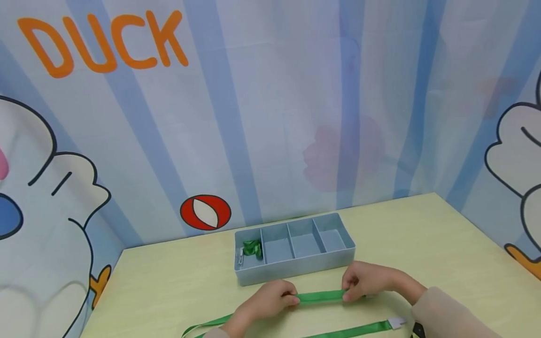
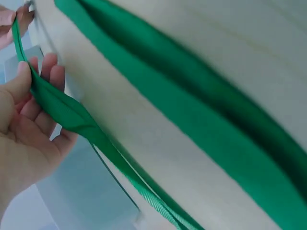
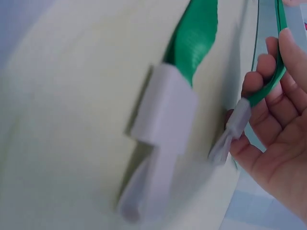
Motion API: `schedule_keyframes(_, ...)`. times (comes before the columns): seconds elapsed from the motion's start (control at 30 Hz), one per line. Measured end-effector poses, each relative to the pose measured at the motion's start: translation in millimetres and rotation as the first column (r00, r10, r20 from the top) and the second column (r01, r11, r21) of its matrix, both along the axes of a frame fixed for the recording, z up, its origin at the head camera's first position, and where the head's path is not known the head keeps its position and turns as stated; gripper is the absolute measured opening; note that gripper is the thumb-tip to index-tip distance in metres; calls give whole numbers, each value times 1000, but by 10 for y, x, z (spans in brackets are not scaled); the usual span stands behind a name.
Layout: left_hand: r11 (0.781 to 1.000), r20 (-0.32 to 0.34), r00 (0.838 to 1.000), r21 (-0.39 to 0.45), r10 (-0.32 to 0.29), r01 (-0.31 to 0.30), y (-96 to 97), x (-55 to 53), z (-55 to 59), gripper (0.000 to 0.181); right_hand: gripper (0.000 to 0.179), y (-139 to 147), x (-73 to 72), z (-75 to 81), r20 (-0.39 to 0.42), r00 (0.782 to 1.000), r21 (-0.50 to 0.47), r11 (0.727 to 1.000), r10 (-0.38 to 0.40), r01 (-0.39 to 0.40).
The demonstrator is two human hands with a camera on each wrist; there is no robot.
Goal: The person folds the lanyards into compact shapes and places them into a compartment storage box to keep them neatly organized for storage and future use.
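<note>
Two hands (image 1: 274, 296) (image 1: 367, 279), fingers (image 1: 291, 300) pinching one green lanyard (image 1: 320, 296) (clip (image 3: 240, 117) mostly hidden in head view)

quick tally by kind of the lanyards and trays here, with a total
Green lanyards: 3 (the held one, a loose one and a bunched one)
Blue-grey tray: 1
Total: 4
</note>
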State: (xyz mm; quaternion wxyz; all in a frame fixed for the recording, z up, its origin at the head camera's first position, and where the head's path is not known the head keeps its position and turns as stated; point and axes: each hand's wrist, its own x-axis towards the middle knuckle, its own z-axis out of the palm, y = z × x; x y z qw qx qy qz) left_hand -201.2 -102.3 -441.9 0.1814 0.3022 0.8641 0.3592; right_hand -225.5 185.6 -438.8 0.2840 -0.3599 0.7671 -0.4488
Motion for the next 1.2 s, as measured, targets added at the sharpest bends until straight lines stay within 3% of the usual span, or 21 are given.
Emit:
schedule_keyframes(0.2,996,108,994,93,-4,-6,-146,11,27,15,28,102,-11,27,6,1000,-11,1000,9,-9)
schedule_keyframes(0.67,994,210,977,98,18,-39,-620,21,8,20,18,352,-23,131,50,996,-49,996,77,-74)
schedule_keyframes(0.8,996,219,976,88,8,-28,-757,15,26,20,17,392,-25,135,60,995,-44,996,76,-73)
schedule_keyframes(1.03,992,236,970,126,-60,31,-931,20,49,23,15,462,-12,164,63,997,-44,998,52,-49)
schedule_keyframes(1.2,991,278,958,124,-75,41,-1024,19,54,24,17,527,-26,201,56,997,-65,997,49,-45)
